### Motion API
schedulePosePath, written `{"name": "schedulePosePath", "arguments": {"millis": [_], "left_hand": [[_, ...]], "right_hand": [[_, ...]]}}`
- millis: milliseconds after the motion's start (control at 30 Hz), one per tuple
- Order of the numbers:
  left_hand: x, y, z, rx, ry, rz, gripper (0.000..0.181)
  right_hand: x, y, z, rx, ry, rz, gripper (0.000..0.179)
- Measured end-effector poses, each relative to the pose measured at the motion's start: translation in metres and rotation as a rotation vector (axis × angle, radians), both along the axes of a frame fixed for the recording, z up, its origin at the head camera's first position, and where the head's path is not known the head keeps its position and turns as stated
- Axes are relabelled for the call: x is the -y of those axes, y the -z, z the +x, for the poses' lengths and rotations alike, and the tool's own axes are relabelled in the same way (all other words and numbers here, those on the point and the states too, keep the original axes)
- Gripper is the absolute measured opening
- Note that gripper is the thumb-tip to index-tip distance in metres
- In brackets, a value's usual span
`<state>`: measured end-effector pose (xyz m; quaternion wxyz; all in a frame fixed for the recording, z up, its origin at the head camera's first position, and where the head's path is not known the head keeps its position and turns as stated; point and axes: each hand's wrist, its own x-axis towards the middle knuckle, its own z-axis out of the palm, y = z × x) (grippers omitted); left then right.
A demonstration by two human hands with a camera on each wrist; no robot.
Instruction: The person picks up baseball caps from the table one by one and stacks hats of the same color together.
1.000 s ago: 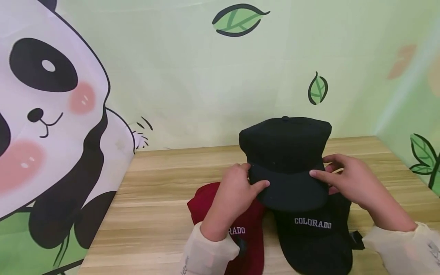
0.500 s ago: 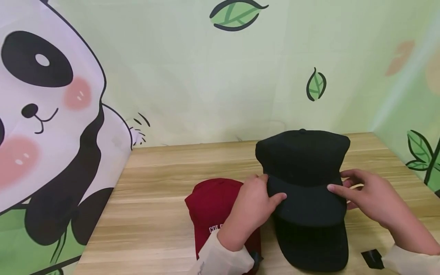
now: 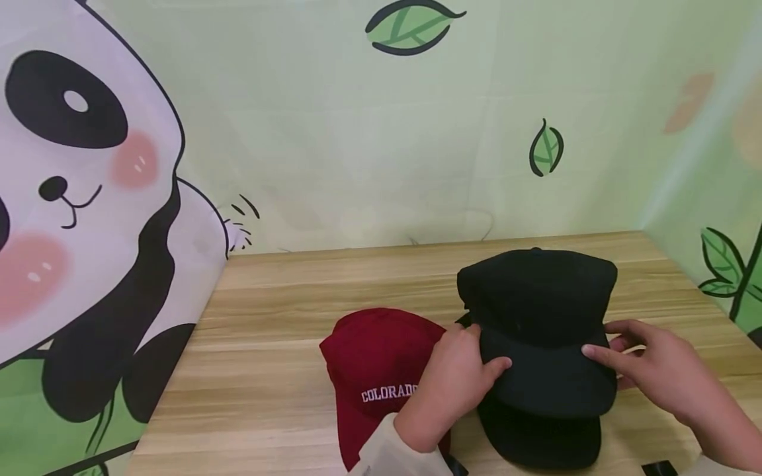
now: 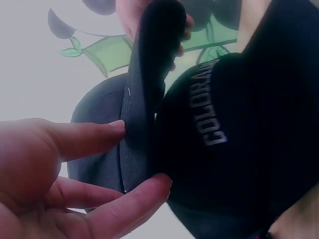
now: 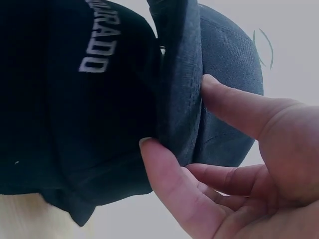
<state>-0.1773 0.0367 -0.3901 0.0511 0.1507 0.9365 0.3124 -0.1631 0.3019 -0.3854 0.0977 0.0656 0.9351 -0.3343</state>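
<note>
Both hands hold a dark navy cap [image 3: 538, 297] by the sides of its brim, my left hand [image 3: 455, 383] at one edge and my right hand [image 3: 649, 360] at the other. Thumbs lie on top of the brim and fingers go under it, as both wrist views show. Below it is a black cap [image 3: 542, 443] with white COLORADO lettering; the navy cap covers all but its brim in the head view. The lettering on the black cap [image 4: 224, 164] shows in the left wrist view, close to the navy brim.
A red cap [image 3: 381, 350] with the same lettering lies to the left, partly behind the left hand and sleeve. The wooden table [image 3: 256, 370] meets a green backdrop [image 3: 333, 152] with a printed panda and leaves. A black strap end [image 3: 659, 468] shows at lower right.
Both hands have moved the navy cap right and down toward the person, over the black cap, whose lettering is now covered in the head view. More of the red cap shows.
</note>
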Motion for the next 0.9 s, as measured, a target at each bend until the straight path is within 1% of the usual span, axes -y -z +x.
{"name": "schedulePosePath", "arguments": {"millis": [200, 333, 500, 633, 700, 767, 900], "left_hand": [[-0.004, 0.014, 0.002, 0.023, 0.004, -0.028, 0.050], [-0.007, 0.022, 0.004, 0.052, -0.006, -0.049, 0.050], [-0.007, 0.032, 0.007, 0.073, -0.016, -0.067, 0.047], [-0.009, 0.039, 0.009, 0.107, -0.021, -0.073, 0.047], [-0.009, 0.044, 0.012, 0.122, -0.022, -0.074, 0.048], [-0.010, 0.048, 0.014, 0.123, -0.018, -0.070, 0.049], [-0.012, 0.056, 0.018, 0.101, -0.012, -0.073, 0.052]], "right_hand": [[-0.003, 0.014, 0.003, 0.056, 0.012, -0.015, 0.098], [-0.003, 0.024, 0.006, 0.089, 0.021, -0.020, 0.097], [-0.004, 0.037, 0.007, 0.114, 0.040, -0.041, 0.099], [-0.005, 0.048, 0.009, 0.135, 0.045, -0.051, 0.101], [-0.005, 0.054, 0.011, 0.161, 0.052, -0.048, 0.104], [-0.005, 0.059, 0.012, 0.179, 0.056, -0.040, 0.105], [-0.006, 0.067, 0.015, 0.209, 0.070, -0.053, 0.107]]}}
